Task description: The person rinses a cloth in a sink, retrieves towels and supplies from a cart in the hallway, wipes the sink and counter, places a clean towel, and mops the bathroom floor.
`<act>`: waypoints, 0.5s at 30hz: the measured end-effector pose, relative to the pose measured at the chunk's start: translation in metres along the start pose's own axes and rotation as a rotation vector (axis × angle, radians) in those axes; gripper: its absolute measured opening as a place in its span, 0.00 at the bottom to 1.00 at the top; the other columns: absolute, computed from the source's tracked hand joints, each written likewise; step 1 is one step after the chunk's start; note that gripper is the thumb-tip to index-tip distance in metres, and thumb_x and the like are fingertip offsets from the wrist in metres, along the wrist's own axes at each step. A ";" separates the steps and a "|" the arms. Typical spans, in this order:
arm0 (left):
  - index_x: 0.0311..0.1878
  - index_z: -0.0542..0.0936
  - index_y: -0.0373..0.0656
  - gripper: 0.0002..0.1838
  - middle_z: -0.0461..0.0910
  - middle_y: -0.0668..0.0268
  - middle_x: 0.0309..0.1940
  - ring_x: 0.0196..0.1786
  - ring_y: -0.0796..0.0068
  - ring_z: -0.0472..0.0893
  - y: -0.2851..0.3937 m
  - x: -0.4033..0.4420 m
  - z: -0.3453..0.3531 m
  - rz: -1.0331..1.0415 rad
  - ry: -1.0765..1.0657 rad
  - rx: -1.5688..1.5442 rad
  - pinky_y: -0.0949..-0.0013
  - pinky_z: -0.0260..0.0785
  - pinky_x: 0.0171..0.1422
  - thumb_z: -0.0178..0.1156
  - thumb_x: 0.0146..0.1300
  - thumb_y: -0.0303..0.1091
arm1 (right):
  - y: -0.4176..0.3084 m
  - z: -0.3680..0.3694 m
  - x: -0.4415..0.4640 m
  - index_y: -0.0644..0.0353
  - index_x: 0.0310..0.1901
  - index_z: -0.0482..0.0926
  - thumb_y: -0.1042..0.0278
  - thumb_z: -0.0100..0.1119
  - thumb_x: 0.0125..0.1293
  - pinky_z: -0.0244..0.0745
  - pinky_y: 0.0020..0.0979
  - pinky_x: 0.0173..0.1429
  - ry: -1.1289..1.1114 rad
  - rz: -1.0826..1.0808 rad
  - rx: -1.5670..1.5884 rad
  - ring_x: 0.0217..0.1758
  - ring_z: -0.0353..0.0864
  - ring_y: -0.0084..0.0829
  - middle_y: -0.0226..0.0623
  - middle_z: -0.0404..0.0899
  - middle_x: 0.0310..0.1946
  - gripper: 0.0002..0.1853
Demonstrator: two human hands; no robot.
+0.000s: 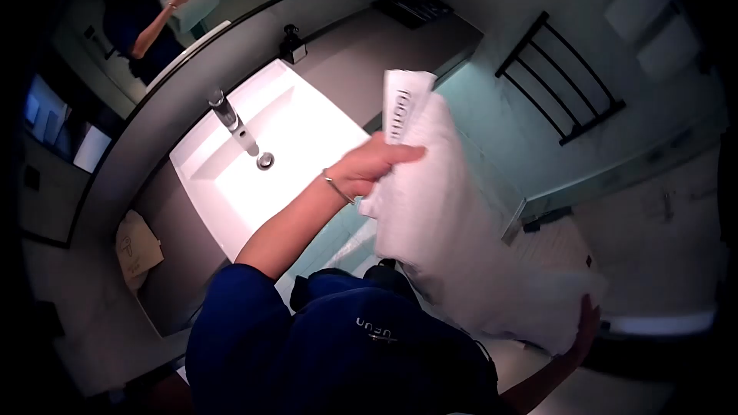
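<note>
A white towel (442, 200) with dark lettering on its upper end stretches from the middle of the view down to the lower right. My left hand (377, 163) grips it near the lettered end, thumb on top and the other fingers hidden behind the cloth. At the lower right end, my right hand (588, 327) holds the edge, in dim light with its fingers partly covered. Between the two hands the cloth hangs in loose folds in front of my body. A bracelet (338, 186) is on my left wrist.
A white sink (307, 119) with a metal faucet (223, 110) lies left of the towel. A dark bottle (293, 44) stands on the grey counter (350, 50). A black towel rack (561, 81) is mounted on the right wall. A beige paper item (138, 244) lies at the counter's left end.
</note>
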State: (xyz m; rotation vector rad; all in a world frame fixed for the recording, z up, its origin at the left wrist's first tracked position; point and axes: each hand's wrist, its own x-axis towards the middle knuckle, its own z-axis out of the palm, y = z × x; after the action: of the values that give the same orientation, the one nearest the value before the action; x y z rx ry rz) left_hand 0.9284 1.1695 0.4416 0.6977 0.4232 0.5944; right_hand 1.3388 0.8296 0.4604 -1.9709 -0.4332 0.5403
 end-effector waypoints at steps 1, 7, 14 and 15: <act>0.59 0.67 0.34 0.26 0.75 0.56 0.52 0.52 0.67 0.78 0.019 0.006 -0.001 0.044 0.060 -0.016 0.66 0.73 0.55 0.62 0.58 0.28 | -0.011 -0.006 0.049 0.62 0.64 0.63 0.54 0.58 0.62 0.65 0.33 0.58 0.013 -0.005 -0.053 0.55 0.69 0.35 0.40 0.69 0.56 0.32; 0.57 0.69 0.33 0.23 0.77 0.54 0.47 0.45 0.66 0.81 0.095 0.004 -0.033 0.398 0.415 0.000 0.64 0.77 0.52 0.60 0.58 0.25 | -0.173 0.106 0.209 0.62 0.63 0.63 0.48 0.58 0.59 0.65 0.33 0.57 -0.269 -0.177 -0.005 0.55 0.69 0.35 0.41 0.69 0.56 0.36; 0.56 0.69 0.31 0.20 0.78 0.53 0.47 0.45 0.63 0.82 0.142 0.014 -0.110 0.648 0.758 -0.081 0.62 0.77 0.51 0.57 0.62 0.28 | -0.322 0.324 0.379 0.66 0.63 0.62 0.46 0.61 0.56 0.64 0.33 0.59 -0.722 -0.373 -0.068 0.54 0.70 0.36 0.44 0.71 0.53 0.40; 0.56 0.69 0.31 0.20 0.78 0.53 0.47 0.46 0.63 0.81 0.148 0.018 -0.119 0.670 0.754 -0.117 0.63 0.77 0.52 0.57 0.62 0.28 | -0.343 0.355 0.382 0.66 0.63 0.62 0.46 0.61 0.57 0.65 0.32 0.59 -0.688 -0.349 -0.113 0.54 0.71 0.35 0.43 0.71 0.53 0.39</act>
State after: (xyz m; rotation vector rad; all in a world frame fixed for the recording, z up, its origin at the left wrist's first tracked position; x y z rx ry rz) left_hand 0.8232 1.3276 0.4593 0.4720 0.8514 1.5218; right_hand 1.4418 1.4374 0.5577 -1.7142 -1.2292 0.9755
